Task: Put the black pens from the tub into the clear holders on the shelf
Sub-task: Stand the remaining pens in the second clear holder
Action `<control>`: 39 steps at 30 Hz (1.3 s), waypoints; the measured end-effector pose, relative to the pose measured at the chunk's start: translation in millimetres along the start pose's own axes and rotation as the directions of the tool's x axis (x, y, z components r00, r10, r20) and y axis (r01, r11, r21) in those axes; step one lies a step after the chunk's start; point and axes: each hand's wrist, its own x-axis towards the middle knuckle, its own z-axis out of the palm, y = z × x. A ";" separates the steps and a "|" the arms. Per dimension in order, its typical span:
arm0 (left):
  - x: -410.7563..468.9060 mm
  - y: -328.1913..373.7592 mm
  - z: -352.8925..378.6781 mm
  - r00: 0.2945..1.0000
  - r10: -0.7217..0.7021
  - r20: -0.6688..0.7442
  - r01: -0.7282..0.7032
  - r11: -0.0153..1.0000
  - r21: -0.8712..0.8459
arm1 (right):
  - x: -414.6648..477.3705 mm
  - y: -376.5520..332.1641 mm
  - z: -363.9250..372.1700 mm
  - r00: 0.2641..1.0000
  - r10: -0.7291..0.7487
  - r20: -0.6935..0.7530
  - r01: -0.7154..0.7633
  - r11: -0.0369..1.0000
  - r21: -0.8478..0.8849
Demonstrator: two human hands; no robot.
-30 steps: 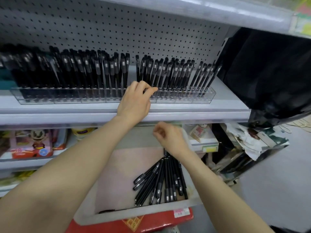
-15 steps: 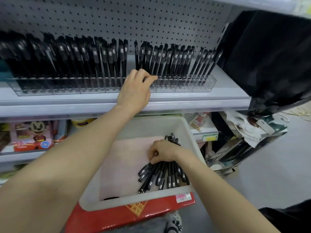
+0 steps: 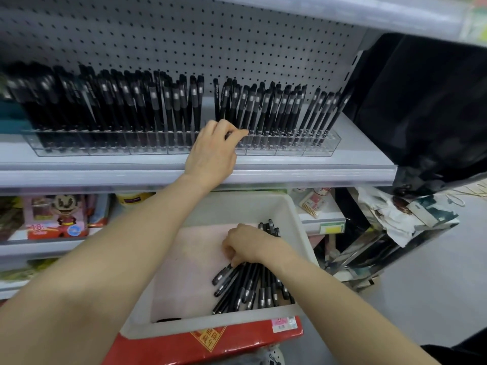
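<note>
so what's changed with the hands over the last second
The right hand dropped from above the pile into the tub and now curls its fingers over the black pens. The left hand stayed at the clear holders on the shelf. The tub and the holders have not moved.

Arms bare, both extended. The left hand [image 3: 212, 154] sits above and beyond the tub [image 3: 300, 225], back up, fingers curled; grasp not discernible. The right hand [image 3: 247, 246] is inside the tub, palm down, fingers curled round black pens [image 3: 245, 283].
</note>
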 end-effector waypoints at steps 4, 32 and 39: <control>-0.6 0.9 -1.0 1.000 -0.004 0.004 0.004 1.000 -0.001 | 4.6 7.0 12.4 0.972 0.013 -0.235 -0.026 0.998 -0.051; 6.4 3.2 1.9 0.999 0.041 -0.022 -0.042 0.997 -0.057 | -83.8 125.0 -160.5 0.036 0.615 -0.787 0.128 0.779 0.614; 5.3 1.7 4.9 0.999 0.034 -0.024 -0.035 0.998 -0.057 | -62.1 137.2 -151.1 0.217 0.644 -0.734 -0.048 0.758 0.651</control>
